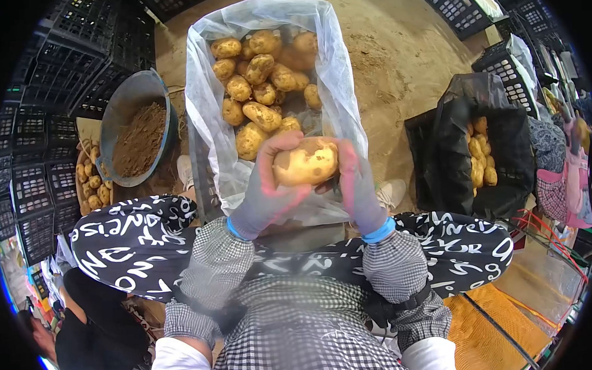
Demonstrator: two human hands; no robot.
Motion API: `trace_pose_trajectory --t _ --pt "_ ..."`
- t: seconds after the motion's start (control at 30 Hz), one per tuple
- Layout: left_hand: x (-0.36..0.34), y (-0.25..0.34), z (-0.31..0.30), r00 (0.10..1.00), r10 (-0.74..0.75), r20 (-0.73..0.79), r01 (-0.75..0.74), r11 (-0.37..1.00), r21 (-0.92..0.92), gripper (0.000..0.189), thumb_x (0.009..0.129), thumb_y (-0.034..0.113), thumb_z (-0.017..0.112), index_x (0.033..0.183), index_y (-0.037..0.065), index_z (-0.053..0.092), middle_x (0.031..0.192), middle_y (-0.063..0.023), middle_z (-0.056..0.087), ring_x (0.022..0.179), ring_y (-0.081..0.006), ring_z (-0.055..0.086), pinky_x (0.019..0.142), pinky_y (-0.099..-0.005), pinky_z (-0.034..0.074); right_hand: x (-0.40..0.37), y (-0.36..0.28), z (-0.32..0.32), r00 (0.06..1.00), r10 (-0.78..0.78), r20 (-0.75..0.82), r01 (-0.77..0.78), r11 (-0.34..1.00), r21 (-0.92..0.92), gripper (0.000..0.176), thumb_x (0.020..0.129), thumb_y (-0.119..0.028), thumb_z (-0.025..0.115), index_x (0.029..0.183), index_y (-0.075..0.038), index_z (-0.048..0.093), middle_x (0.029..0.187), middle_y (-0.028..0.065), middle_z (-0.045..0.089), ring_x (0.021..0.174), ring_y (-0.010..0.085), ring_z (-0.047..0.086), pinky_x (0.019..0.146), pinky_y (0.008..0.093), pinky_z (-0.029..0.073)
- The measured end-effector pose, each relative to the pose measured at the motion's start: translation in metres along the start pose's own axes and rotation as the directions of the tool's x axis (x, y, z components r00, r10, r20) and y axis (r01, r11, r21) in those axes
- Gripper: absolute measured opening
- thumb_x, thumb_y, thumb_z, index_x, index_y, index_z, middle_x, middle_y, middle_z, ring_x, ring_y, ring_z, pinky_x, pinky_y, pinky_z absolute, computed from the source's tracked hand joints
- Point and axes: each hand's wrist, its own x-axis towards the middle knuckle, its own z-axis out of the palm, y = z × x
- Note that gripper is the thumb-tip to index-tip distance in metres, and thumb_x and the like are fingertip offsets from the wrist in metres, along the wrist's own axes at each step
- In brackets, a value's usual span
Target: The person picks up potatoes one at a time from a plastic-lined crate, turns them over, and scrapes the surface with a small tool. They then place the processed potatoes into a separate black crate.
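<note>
A large potato (310,165) with patches of peeling skin is held up between my gloved hands. My left hand (268,186) wraps round its left end, thumb and fingers closed on it. Against its right end presses my right hand (357,186), with the fingers bent behind and mostly hidden. Both gloves are grey with pinkish fingers and blue cuffs. Just beyond and below the hands stands a crate lined with a translucent plastic sheet (205,90). Several soil-marked potatoes (259,69) lie in it, heaped toward the far end.
To the left stand a tub (167,134) of loose soil and a box of potatoes (92,182). A black-lined crate (432,154) holding potatoes is at right. Stacked black crates (76,55) line the left side. Another person (95,329) is at lower left.
</note>
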Motion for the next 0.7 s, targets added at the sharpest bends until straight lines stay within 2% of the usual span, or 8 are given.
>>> trace_pose_trajectory --t 0.1,0.17,0.2,0.3,0.4,0.5,0.6,0.7 --pt "0.005 0.005 -0.009 0.991 0.099 0.094 -0.123 0.945 0.302 0.075 0.081 0.015 0.077 0.142 0.003 0.036 0.141 -0.013 0.04 0.133 -0.0218 0.042 0.112 -0.0359 0.035 0.012 0.011 0.001 0.996 0.018 0.088 -0.025 0.996 0.084 0.052 0.105 -0.039 0.037 0.141 -0.002 0.042 0.124 0.0098 0.059 0.105 0.0171 0.063 0.076 0.0302 0.056" --pt "0.009 0.009 -0.012 0.995 0.082 0.061 -0.099 0.913 0.396 0.077 0.082 0.018 0.075 0.145 0.003 0.035 0.142 -0.0144 0.04 0.133 -0.0229 0.042 0.112 -0.0358 0.035 0.0 -0.004 0.003 0.993 0.005 0.119 -0.019 0.992 0.121 0.055 0.104 -0.037 0.04 0.146 -0.002 0.035 0.132 0.0108 0.053 0.114 0.0201 0.059 0.081 0.0325 0.056" --pt "0.009 0.011 -0.012 0.996 0.075 0.044 -0.086 0.894 0.439 0.078 0.082 0.019 0.074 0.147 0.002 0.034 0.143 -0.0151 0.041 0.133 -0.0235 0.042 0.112 -0.0357 0.035 -0.006 -0.013 0.005 0.991 -0.001 0.134 -0.018 0.99 0.138 0.057 0.104 -0.036 0.042 0.148 -0.003 0.031 0.136 0.0114 0.05 0.119 0.0216 0.057 0.084 0.0336 0.056" --pt "0.006 0.017 -0.006 0.999 0.017 0.037 -0.031 0.903 0.428 0.074 0.086 0.023 0.07 0.147 0.001 0.035 0.144 -0.0173 0.043 0.134 -0.0262 0.044 0.112 -0.036 0.035 -0.004 -0.001 -0.001 0.976 -0.174 0.127 0.169 0.984 0.054 0.062 0.102 -0.038 0.046 0.15 -0.002 0.028 0.138 0.0124 0.048 0.119 0.0231 0.056 0.087 0.0346 0.055" --pt "0.005 0.015 -0.011 0.999 0.043 0.029 -0.052 0.842 0.538 0.065 0.089 0.025 0.066 0.143 0.001 0.04 0.139 -0.0193 0.049 0.13 -0.0294 0.049 0.108 -0.0365 0.039 -0.011 -0.003 0.003 0.984 -0.128 0.121 0.12 0.99 0.076 0.068 0.099 -0.041 0.05 0.15 -0.003 0.027 0.139 0.0125 0.046 0.121 0.0225 0.055 0.088 0.0347 0.054" --pt "0.003 0.008 -0.015 0.998 0.061 0.033 -0.068 0.768 0.636 0.057 0.092 0.026 0.062 0.139 0.001 0.045 0.134 -0.0213 0.055 0.126 -0.0326 0.053 0.105 -0.0369 0.042 -0.017 -0.01 0.012 0.993 -0.068 0.099 0.064 0.997 0.046 0.073 0.097 -0.045 0.054 0.15 -0.003 0.027 0.137 0.0122 0.049 0.116 0.0211 0.058 0.084 0.033 0.054" --pt "0.001 0.002 -0.013 0.994 0.107 0.015 -0.085 0.683 0.725 0.051 0.093 0.029 0.06 0.135 0.002 0.049 0.119 -0.0224 0.062 0.112 -0.0351 0.061 0.095 -0.0395 0.048 -0.017 -0.009 0.009 0.996 -0.039 0.085 0.038 0.999 0.009 0.074 0.095 -0.049 0.057 0.147 -0.002 0.031 0.131 0.0111 0.053 0.106 0.019 0.061 0.077 0.0303 0.055" --pt "0.0 0.003 -0.01 0.999 0.021 -0.035 0.01 0.709 0.705 0.047 0.095 0.033 0.058 0.13 0.003 0.052 0.105 -0.0219 0.066 0.099 -0.0371 0.065 0.085 -0.0425 0.05 -0.016 -0.004 0.008 1.0 0.021 0.008 -0.021 1.0 -0.006 0.071 0.095 -0.05 0.057 0.143 -0.002 0.036 0.122 0.0106 0.057 0.092 0.0163 0.063 0.068 0.0279 0.054"
